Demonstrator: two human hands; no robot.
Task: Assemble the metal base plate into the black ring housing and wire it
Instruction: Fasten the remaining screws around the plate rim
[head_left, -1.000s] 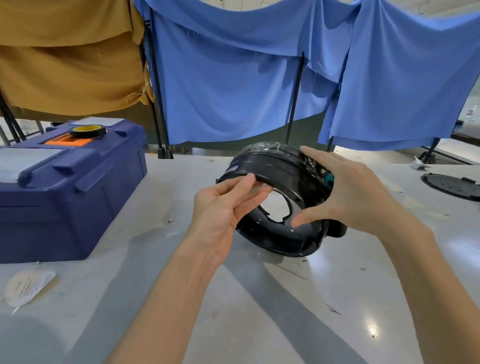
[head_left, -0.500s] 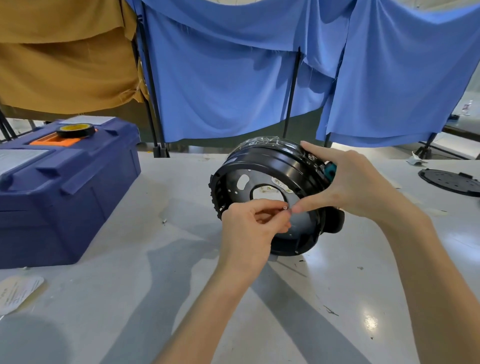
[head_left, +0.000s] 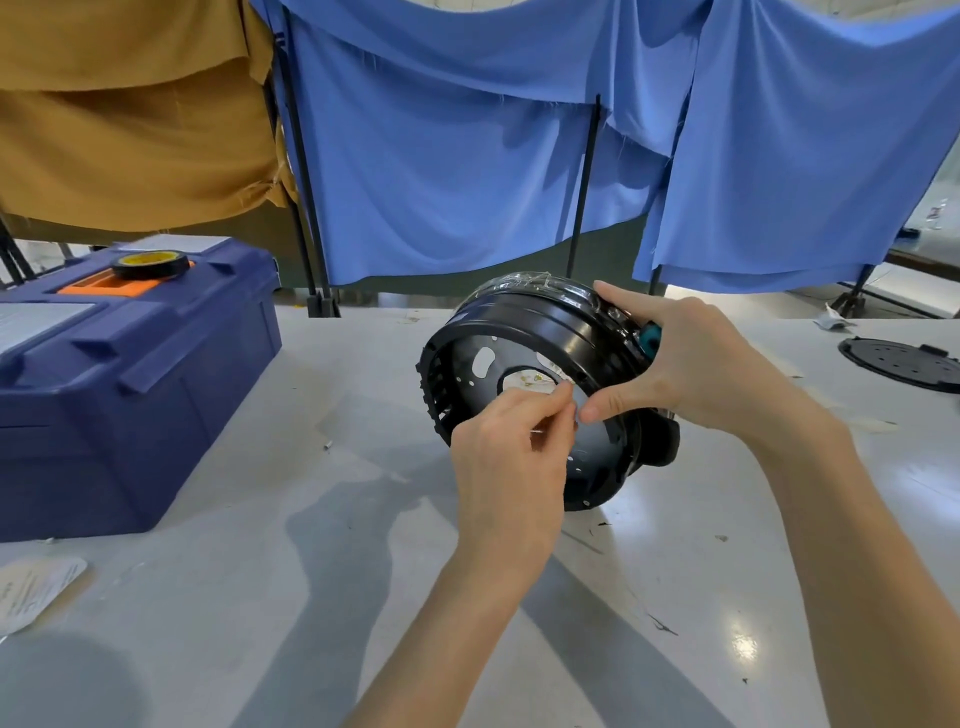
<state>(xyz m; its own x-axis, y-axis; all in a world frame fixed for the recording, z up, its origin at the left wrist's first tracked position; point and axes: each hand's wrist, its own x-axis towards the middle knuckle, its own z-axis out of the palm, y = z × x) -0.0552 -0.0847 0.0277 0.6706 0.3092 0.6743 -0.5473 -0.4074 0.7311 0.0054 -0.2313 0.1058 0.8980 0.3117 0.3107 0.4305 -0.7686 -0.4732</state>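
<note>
The black ring housing (head_left: 540, 332) stands on its edge on the white table, its open side turned toward me. A dark metal base plate (head_left: 467, 384) with holes and a central cut-out sits inside it. My right hand (head_left: 691, 364) grips the housing's right rim, thumb on the front edge, fingers over the top. My left hand (head_left: 511, 457) is in front of the opening, its thumb and fingertips pinched together on something small and thin that I cannot make out. A teal part (head_left: 649, 338) shows beside my right fingers.
A blue toolbox (head_left: 130, 395) with a tape roll (head_left: 150, 264) on its lid stands at the left. A black perforated disc (head_left: 904, 364) lies at the far right. A paper label (head_left: 36, 587) lies near the left front. Blue and tan cloths hang behind the table.
My left hand left the housing's left rim and came in front of the opening, fingers closing into a pinch. The housing turned its open side more toward me. My right hand kept its grip.
</note>
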